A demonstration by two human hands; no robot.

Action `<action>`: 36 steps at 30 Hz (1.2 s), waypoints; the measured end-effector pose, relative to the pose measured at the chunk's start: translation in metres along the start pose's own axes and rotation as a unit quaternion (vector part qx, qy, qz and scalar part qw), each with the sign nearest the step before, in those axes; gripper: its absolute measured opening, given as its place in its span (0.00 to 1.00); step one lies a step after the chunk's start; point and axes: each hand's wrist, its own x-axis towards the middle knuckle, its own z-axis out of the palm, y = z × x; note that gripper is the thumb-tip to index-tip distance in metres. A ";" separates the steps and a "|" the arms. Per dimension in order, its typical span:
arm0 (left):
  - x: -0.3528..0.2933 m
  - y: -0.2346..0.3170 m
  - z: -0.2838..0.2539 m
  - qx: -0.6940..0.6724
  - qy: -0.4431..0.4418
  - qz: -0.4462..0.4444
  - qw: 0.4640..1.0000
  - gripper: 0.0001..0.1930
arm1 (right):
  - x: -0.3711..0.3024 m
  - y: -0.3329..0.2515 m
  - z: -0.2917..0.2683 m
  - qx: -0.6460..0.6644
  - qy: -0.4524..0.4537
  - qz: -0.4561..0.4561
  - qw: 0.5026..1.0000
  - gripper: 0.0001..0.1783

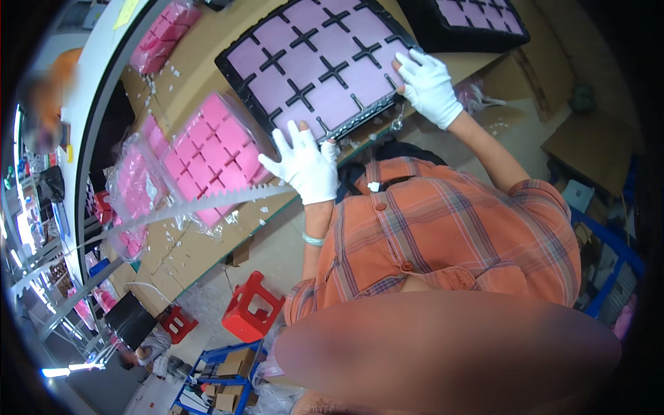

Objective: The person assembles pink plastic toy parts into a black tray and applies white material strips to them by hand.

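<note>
A black tray (pixel 335 135) with cross-shaped dividers lies in front of me, lilac foam pads (pixel 304 63) showing between the crosses. White gloves with some bare fingertips cover both hands. My left hand (pixel 306 166) rests at the tray's near left corner, its fingers spread over the edge. At the right end of the near side, my right hand (pixel 430 88) touches the rim with fingers stretched out over the pads. The undersides of both hands are hidden.
A second black tray (pixel 477 40) with lilac pads stands at the far right. Pink foam blocks (pixel 214 149), some in clear plastic, lie left on the cardboard-covered table (pixel 173 256). White scraps are scattered there. A red stool (pixel 252 308) and blue shelf (pixel 214 377) stand below.
</note>
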 end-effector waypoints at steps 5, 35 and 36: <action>-0.013 -0.030 -0.002 -0.165 0.056 -0.030 0.984 0.20 | -0.015 0.027 0.002 0.065 0.029 0.063 0.995 0.22; 0.176 0.193 -0.009 -0.742 -0.120 -0.083 0.655 0.17 | -0.127 0.315 0.002 0.553 0.256 0.552 0.569 0.40; 0.194 0.217 0.000 -0.740 -0.127 -0.087 0.654 0.17 | -0.125 0.340 0.010 0.492 0.270 0.590 0.580 0.41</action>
